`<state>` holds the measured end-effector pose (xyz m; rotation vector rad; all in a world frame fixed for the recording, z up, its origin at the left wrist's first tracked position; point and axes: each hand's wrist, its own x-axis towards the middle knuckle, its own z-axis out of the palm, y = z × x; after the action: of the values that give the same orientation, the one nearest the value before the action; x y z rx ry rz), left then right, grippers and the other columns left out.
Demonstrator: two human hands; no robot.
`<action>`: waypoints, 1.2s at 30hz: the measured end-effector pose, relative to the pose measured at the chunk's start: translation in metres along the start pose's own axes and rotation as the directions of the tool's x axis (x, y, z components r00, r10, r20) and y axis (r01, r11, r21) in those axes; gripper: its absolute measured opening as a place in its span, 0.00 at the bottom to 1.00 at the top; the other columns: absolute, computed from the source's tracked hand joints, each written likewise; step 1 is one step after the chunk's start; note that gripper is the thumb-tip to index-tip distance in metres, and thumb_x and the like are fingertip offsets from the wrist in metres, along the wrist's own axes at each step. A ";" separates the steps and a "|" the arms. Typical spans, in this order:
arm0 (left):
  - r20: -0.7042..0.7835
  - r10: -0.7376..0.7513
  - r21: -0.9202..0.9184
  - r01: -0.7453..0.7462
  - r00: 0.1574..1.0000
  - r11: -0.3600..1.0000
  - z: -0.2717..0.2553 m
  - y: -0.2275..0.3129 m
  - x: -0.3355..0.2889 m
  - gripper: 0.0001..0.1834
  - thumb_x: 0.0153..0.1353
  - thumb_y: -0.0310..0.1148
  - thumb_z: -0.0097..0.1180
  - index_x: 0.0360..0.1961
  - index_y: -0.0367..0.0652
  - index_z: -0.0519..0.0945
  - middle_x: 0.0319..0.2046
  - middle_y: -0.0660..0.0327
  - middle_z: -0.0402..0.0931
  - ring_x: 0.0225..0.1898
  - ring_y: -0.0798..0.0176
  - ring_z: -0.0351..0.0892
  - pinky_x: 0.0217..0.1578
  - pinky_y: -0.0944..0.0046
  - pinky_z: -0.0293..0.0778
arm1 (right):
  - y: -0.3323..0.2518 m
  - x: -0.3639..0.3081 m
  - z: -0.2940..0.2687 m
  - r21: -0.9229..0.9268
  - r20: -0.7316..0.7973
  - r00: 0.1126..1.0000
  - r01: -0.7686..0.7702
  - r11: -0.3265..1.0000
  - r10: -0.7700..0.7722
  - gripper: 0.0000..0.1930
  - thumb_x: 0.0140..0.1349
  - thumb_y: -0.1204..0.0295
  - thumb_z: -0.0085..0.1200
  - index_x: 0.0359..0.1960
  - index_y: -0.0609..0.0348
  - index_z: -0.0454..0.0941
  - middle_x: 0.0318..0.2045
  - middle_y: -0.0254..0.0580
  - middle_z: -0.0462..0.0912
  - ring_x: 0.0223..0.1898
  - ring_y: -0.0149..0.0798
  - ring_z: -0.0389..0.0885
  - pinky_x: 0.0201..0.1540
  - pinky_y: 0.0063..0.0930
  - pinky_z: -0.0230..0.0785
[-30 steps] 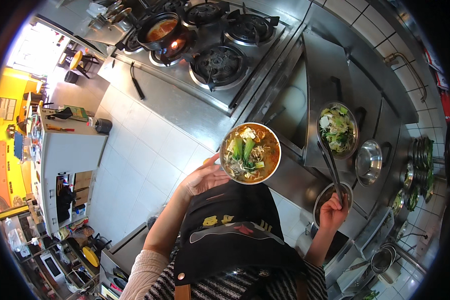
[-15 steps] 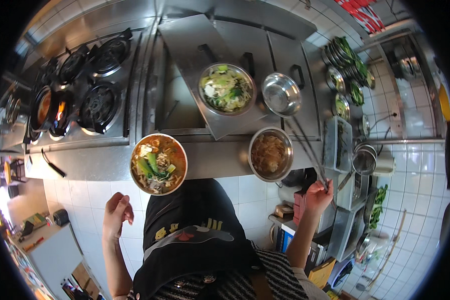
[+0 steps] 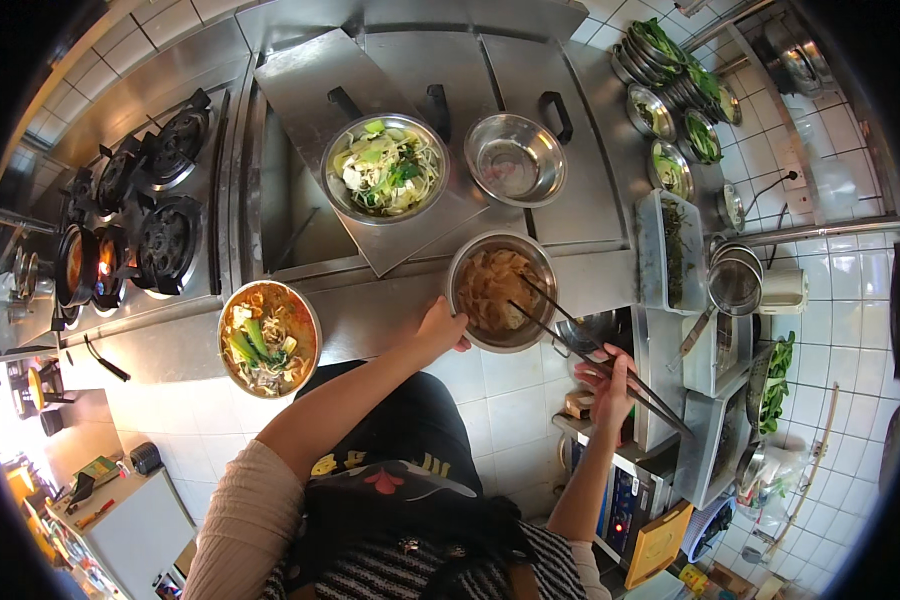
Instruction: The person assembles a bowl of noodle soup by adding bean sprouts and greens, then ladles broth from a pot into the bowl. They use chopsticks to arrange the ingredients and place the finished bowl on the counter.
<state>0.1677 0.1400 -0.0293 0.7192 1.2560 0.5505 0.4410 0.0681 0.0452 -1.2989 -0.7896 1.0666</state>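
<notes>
My left hand [image 3: 443, 328] grips the near left rim of a steel bowl [image 3: 457, 290] at the counter's front edge. Pale brown, translucent flat pieces [image 3: 497, 288] fill this bowl. With my right hand [image 3: 606, 383] I hold a pair of long dark chopsticks [image 3: 647, 394]; their tips reach in among the pieces. To the left stands a bowl of red soup [image 3: 269, 339] topped with greens and noodles. Behind, a steel bowl of noodles, greens and white chunks [image 3: 388, 168] rests on a slanted metal lid [image 3: 305, 85]. An empty steel bowl [image 3: 515, 160] stands to its right.
At the left is a gas range [image 3: 175, 235]; a flame burns beside a dark pot [image 3: 76, 265]. Steel bowls of greens [image 3: 702, 136] are stacked at the back right. A clear container [image 3: 672, 248], strainers [image 3: 735, 278] and trays line the right side. A black handle [image 3: 105, 358] juts from the front edge.
My left hand has come across from the left and taken hold of the bowl's rim. My right hand has brought the chopsticks down into the bowl. The view has shifted to the right.
</notes>
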 end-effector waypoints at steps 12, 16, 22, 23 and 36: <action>-0.139 0.199 0.023 -0.197 0.970 0.980 -0.058 0.032 -0.134 0.13 0.58 0.28 0.47 0.41 0.30 0.62 0.16 0.53 0.71 0.14 0.63 0.73 0.13 0.64 0.69 | -0.016 -0.001 0.019 0.184 0.053 0.998 -0.036 0.982 0.026 0.17 0.66 0.56 0.44 0.36 0.57 0.75 0.22 0.39 0.78 0.20 0.34 0.77 0.21 0.27 0.73; -0.335 0.281 -0.017 -0.304 0.899 0.953 -0.107 0.043 -0.211 0.18 0.59 0.27 0.46 0.47 0.27 0.60 0.18 0.55 0.71 0.14 0.63 0.74 0.15 0.65 0.71 | -0.021 0.015 0.110 0.421 0.295 0.953 -0.190 0.887 0.064 0.15 0.67 0.59 0.44 0.34 0.59 0.72 0.24 0.31 0.70 0.21 0.24 0.64 0.19 0.16 0.58; -0.651 0.194 -0.119 -0.351 0.734 0.929 -0.194 0.008 -0.309 0.29 0.59 0.27 0.45 0.58 0.25 0.50 0.19 0.60 0.68 0.14 0.69 0.71 0.13 0.69 0.69 | 0.017 -0.024 0.241 0.379 0.491 0.741 -0.654 0.654 0.457 0.16 0.66 0.62 0.47 0.34 0.66 0.75 0.27 0.41 0.78 0.22 0.30 0.73 0.22 0.22 0.74; -0.668 0.180 -0.139 -0.359 0.722 0.923 -0.211 -0.002 -0.324 0.30 0.59 0.27 0.44 0.59 0.25 0.49 0.19 0.60 0.69 0.14 0.69 0.71 0.12 0.69 0.69 | 0.019 -0.038 0.260 0.353 0.550 0.693 -0.699 0.622 0.466 0.15 0.65 0.62 0.48 0.33 0.66 0.75 0.26 0.42 0.78 0.22 0.32 0.74 0.23 0.23 0.75; -0.757 0.179 -0.202 -0.486 0.628 0.850 -0.387 -0.150 -0.386 0.20 0.59 0.24 0.40 0.53 0.31 0.58 0.24 0.56 0.70 0.12 0.68 0.70 0.10 0.69 0.68 | 0.039 -0.218 0.434 0.234 0.499 0.742 -0.613 0.754 0.448 0.18 0.64 0.59 0.50 0.34 0.67 0.75 0.28 0.48 0.81 0.26 0.42 0.82 0.29 0.28 0.80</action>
<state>-0.3006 -0.1691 0.0529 0.3877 1.6630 1.4795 -0.0416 0.0185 0.0910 -0.9784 -0.4561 1.9250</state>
